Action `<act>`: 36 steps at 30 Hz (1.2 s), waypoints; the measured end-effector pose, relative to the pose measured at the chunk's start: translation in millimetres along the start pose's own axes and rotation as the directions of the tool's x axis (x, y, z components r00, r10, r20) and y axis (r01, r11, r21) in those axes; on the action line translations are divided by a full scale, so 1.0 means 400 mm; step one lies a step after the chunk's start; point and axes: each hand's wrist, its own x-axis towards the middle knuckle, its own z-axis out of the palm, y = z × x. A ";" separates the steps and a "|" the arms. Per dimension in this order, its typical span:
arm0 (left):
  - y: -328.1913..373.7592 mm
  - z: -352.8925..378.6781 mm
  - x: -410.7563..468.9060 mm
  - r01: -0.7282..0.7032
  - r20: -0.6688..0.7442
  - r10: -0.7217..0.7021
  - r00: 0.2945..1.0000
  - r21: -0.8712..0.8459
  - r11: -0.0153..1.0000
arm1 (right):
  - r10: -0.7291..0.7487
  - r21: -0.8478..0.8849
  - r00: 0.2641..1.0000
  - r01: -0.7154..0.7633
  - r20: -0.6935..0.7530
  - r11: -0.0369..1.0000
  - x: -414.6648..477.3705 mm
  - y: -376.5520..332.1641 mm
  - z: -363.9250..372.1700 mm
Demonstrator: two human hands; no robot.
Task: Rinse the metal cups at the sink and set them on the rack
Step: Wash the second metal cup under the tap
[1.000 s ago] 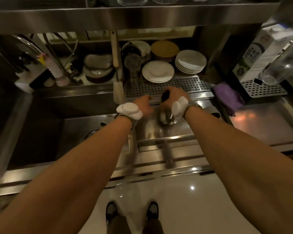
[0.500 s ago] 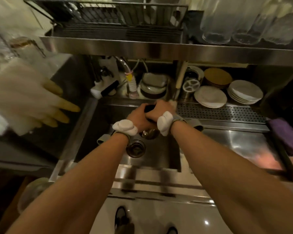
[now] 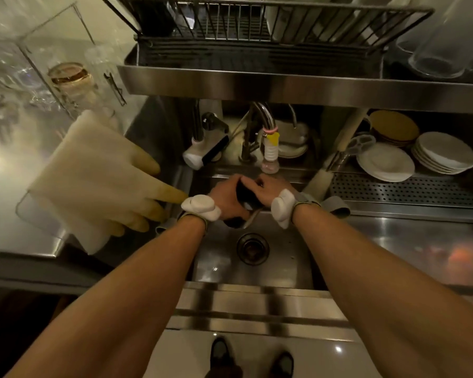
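Over the steel sink [image 3: 290, 257], just below the tap [image 3: 265, 124], both hands close around one metal cup [image 3: 247, 199]. The cup looks dark, with a shiny rim showing at its lower edge. My left hand [image 3: 227, 197] wraps its left side and my right hand [image 3: 271, 186] grips its right side and top. Fingers hide most of the cup. I cannot tell whether water is running. A wire dish rack [image 3: 257, 25] stands on the steel shelf above the sink.
Pale rubber gloves [image 3: 99, 181] hang over the left counter edge. Stacked plates [image 3: 445, 152] and a perforated drain tray [image 3: 404, 190] lie right of the sink. A drain strainer [image 3: 253, 248] sits in the basin. Upturned glasses [image 3: 443, 45] stand on the shelf at right.
Both hands carried the cup from the steel drain board on the right to the sink basin under the tap. My view swung left and tilted up, revealing the rack.
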 end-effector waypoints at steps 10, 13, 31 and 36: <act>0.060 0.051 0.021 -0.061 0.157 0.048 0.986 0.083 0.995 | -0.033 -0.229 0.998 0.044 0.052 0.973 -0.022 0.114 -0.050; 0.065 0.059 0.029 -0.050 0.155 0.038 0.987 0.077 0.996 | -0.012 -0.185 0.999 0.018 0.032 0.983 -0.010 0.131 -0.048; 0.101 -0.021 0.165 0.325 -0.508 -0.346 0.789 -0.133 0.936 | 0.067 0.051 0.996 -0.064 -0.064 0.997 0.014 0.182 -0.026; 0.090 -0.090 0.219 0.316 -0.558 -0.285 0.779 -0.042 0.948 | 0.081 0.172 0.994 -0.066 -0.077 0.983 0.027 0.179 -0.035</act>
